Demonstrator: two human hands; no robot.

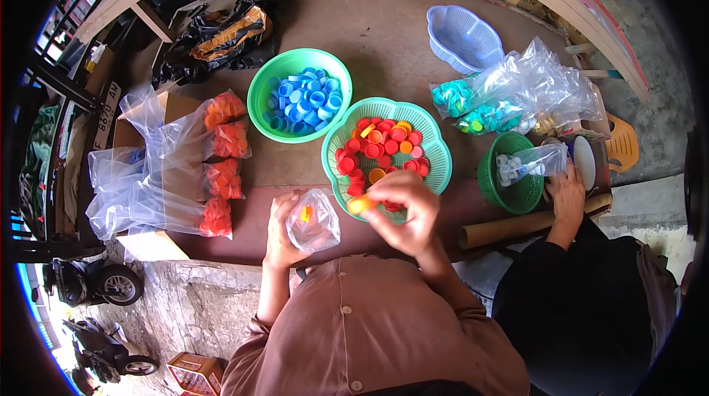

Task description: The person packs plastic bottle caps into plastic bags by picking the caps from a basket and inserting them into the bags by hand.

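My left hand (280,232) grips a clear plastic bag (322,232) and holds its mouth apart above the table's front edge. Inside the bag shows a small yellow-orange cap (306,213). Between the fingertips of my right hand (408,211) is an orange bottle cap (360,205), just right of the bag. Behind that hand stands a light green basket (441,156) with red bottle caps (372,150) and some orange ones, partly hidden by my hand. A green bowl (256,104) of blue bottle caps (301,109) touches the basket on its far left side.
Filled bags of red-orange caps (223,178) lie left on cardboard. Bags of teal caps (491,115) and an empty lavender basket (465,40) are at right. A co-worker's hand (567,197) holds a bag over a dark green basket (509,195). A cardboard tube (509,230) lies along the edge.
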